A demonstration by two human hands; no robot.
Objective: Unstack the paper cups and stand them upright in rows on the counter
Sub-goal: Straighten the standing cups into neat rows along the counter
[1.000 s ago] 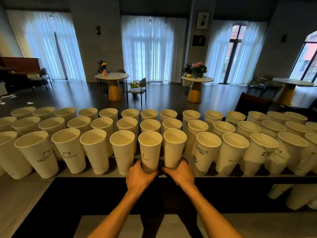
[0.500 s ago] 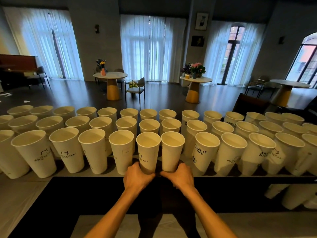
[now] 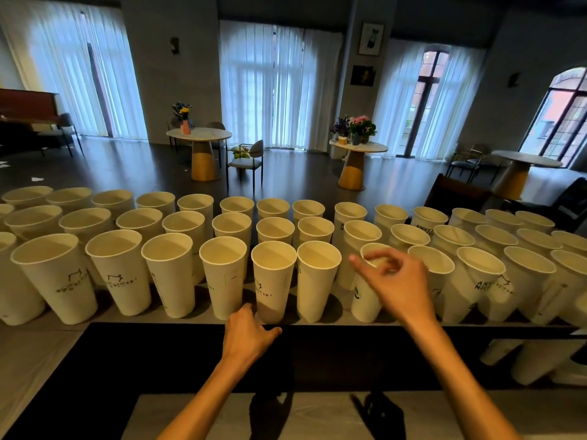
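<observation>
Several white paper cups (image 3: 222, 274) stand upright in three rows on the grey counter (image 3: 38, 347). My left hand (image 3: 246, 335) grips the base of a front-row cup (image 3: 271, 277) near the middle, fingers on its left side and thumb along the counter edge beneath it. My right hand (image 3: 395, 281) is raised over the rim of a front-row cup (image 3: 365, 296) two places to the right. Its index finger points left and the other fingers curl loosely above the rim. Whether it touches that rim is unclear. The front-row cup between them (image 3: 317, 277) stands free.
A dark lower ledge (image 3: 158, 354) runs in front of the counter, with more pale cups (image 3: 536, 360) lying on it at the right. Beyond the counter lies an open room with round tables (image 3: 199, 134), chairs and curtained windows.
My right hand has left the base of the cup beside the left hand's cup, risen and moved right over the neighbouring cup's rim. My left hand stays at its cup's base.
</observation>
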